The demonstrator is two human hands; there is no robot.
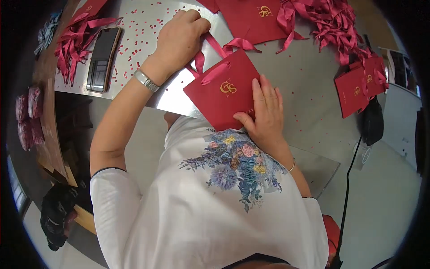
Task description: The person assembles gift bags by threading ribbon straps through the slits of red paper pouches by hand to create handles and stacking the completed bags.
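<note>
A small red paper gift bag (215,98) with a gold emblem lies tilted at the table's near edge, against my shirt. Its pink-red satin ribbon handle (216,45) runs up from the top edge to my left hand (183,36). That hand is closed with bent fingers, and the ribbon passes under it; the fingertips are hidden. Flat on the bag's right side rests my right hand (267,110), fingers stretched out and thumb apart on the front face.
More red bags (251,22) and a heap of ribbon handles (331,22) cover the far side. Bags (358,85) hang over the right edge. A phone (104,60) lies at left beside ribbons (74,47). Tiny red dots (134,51) are scattered over the metal tabletop (172,96).
</note>
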